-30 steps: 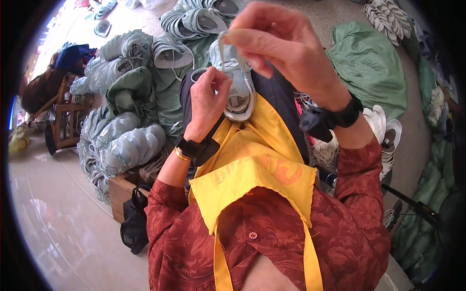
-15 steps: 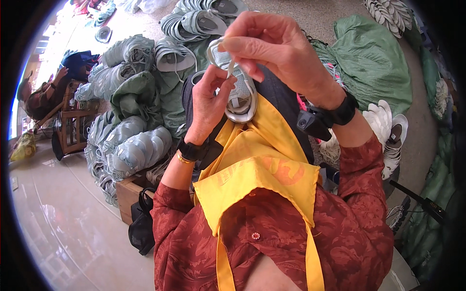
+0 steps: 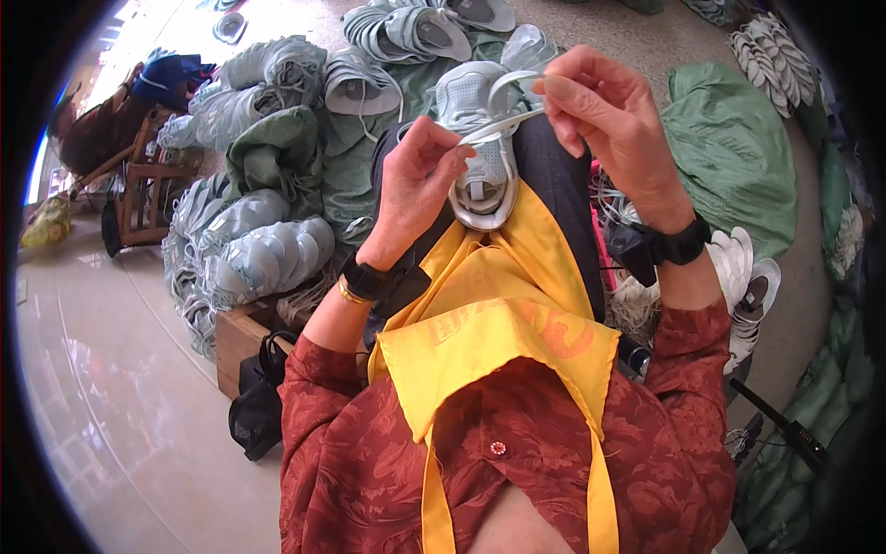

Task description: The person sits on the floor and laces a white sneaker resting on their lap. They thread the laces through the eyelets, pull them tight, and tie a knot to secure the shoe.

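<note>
A pale grey-blue shoe upper (image 3: 483, 171) lies on my lap between my thighs, its rounded heel opening toward me. Above it a white shoelace (image 3: 503, 122) runs between my two hands and bends into a loop near the right one. My left hand (image 3: 420, 175) pinches the lace with thumb and fingertips over the left side of the upper. Higher and to the right, my right hand (image 3: 609, 115) pinches the lace between thumb and forefinger. Part of the upper is hidden behind the lace.
Stacks of grey-blue uppers (image 3: 268, 254) lie at my left, with more uppers (image 3: 406, 35) ahead. A green sack (image 3: 729, 152) and white uppers (image 3: 752, 277) are at my right. A wooden box (image 3: 242, 346) stands by my left elbow. Another person (image 3: 101, 129) sits at the far left.
My hands have drawn apart, the right one moving rightward and down, and the lace now stretches between them. More of the upper shows below them. The whole view has shifted slightly.
</note>
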Demonstrator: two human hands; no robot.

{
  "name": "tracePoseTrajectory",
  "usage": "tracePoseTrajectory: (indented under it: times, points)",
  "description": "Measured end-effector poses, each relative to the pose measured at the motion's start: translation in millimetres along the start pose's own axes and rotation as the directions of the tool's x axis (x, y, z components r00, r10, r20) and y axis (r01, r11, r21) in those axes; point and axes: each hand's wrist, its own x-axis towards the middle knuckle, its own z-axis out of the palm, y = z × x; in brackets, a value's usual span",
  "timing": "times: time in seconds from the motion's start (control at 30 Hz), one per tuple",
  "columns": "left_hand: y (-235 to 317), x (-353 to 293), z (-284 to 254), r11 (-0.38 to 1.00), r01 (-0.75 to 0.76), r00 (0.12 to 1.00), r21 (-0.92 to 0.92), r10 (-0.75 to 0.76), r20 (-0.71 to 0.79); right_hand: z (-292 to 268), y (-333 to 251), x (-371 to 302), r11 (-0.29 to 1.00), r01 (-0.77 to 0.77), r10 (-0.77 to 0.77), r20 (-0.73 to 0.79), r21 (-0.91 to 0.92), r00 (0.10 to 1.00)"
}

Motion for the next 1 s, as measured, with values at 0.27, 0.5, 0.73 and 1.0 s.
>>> tracePoseTrajectory:
  times: [0.27, 0.5, 0.73, 1.0]
  points:
    - [11, 22, -22, 0.988, -0.138, 0.990, 0.074, 0.136, 0.028, 4, -26, 15, 0.987, 0.159, -0.160, -0.010, -0.013, 0.987]
    - [-2, 36, -36, 0.970, -0.135, 0.990, 0.205, 0.138, 0.000, 15, -35, 27, 0.982, 0.177, -0.168, 0.128, -0.060, 0.977]
    - [4, 46, -29, 0.928, -0.192, 0.979, 0.319, 0.160, 0.124, 35, -33, 41, 0.981, 0.192, -0.185, 0.158, -0.027, 0.970]
    - [-2, 45, -20, 0.984, -0.129, 0.932, 0.124, 0.077, 0.355, 41, -27, 43, 0.987, 0.163, -0.160, 0.167, -0.005, 0.973]
